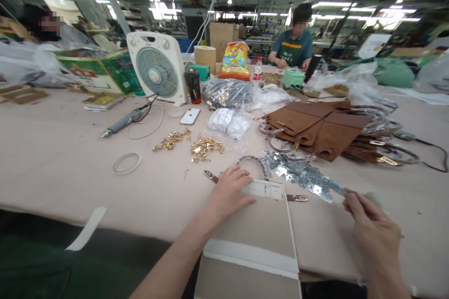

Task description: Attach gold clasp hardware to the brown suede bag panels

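A flat beige bag panel [256,224] lies at the table's front edge, with a strap and metal clasp [297,198] sticking out on its right side and a handle behind it. My left hand [231,191] rests flat on the panel's upper left part, fingers apart. To the right, my right hand [372,224] has its thumb and fingers pinched at the near end of a heap of silver metal plates [301,175]; what sits between the fingertips is too small to make out.
Brown bags [315,126] are piled at the right. Gold hardware [206,148], a phone [190,116], a tape ring [126,164], an electric screwdriver [121,123] and a fan [156,67] stand or lie further back. A person [293,41] works across the table.
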Tool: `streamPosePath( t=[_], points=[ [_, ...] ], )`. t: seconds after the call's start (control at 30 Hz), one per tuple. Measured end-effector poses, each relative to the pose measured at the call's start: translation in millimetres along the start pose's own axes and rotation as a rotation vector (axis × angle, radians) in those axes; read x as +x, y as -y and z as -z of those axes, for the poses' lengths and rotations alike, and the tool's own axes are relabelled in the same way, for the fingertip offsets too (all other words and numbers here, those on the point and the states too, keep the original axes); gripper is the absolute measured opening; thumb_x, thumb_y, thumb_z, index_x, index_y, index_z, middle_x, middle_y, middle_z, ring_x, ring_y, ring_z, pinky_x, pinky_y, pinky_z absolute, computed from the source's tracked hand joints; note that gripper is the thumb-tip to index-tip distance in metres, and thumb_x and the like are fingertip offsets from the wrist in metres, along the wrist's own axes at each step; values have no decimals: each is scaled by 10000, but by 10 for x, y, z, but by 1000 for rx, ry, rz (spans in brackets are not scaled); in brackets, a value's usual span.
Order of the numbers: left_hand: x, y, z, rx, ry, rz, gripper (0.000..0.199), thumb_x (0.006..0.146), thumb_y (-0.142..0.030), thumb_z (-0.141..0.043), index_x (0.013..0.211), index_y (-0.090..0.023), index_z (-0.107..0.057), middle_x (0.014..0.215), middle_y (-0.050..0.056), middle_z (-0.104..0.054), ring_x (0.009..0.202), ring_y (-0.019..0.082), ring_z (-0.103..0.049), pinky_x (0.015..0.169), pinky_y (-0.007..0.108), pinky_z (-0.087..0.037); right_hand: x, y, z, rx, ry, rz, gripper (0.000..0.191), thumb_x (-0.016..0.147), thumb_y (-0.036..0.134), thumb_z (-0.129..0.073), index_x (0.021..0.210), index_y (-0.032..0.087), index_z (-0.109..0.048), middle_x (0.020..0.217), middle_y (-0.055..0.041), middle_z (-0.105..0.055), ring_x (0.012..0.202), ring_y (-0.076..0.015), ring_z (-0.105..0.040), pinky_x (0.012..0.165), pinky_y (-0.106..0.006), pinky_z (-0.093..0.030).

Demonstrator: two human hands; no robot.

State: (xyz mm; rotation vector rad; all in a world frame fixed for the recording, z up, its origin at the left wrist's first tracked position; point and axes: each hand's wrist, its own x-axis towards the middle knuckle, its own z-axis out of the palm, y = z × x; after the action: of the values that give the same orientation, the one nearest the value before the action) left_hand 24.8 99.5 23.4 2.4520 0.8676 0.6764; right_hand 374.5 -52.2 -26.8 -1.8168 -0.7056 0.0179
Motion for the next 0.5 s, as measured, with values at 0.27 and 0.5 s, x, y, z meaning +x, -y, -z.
streamPosePath(
  t=[0.27,0.5],
  points=[
    [-98,58,-161,10,-98,-21,482,813,-421,-900,1227,-246,-728,1340,65,-691,1286,284,-584,1161,494,-396,-491,1168,-702,279,791,40,379,872,550,-790,1051,216,-794,839,-55,-740,732,-211,-677,691,-314,-577],
    [-113,106,-247,-6,-222,-49,392,879,-448,-829,1216,-280,-719,1272,37,-721,1225,255,-622,1097,454,-443,-715,1301,-1132,281,989,48,381,950,552,-679,1080,212,-788,841,-45,-696,665,-178,-652,647,-297,-556]
  ],
)
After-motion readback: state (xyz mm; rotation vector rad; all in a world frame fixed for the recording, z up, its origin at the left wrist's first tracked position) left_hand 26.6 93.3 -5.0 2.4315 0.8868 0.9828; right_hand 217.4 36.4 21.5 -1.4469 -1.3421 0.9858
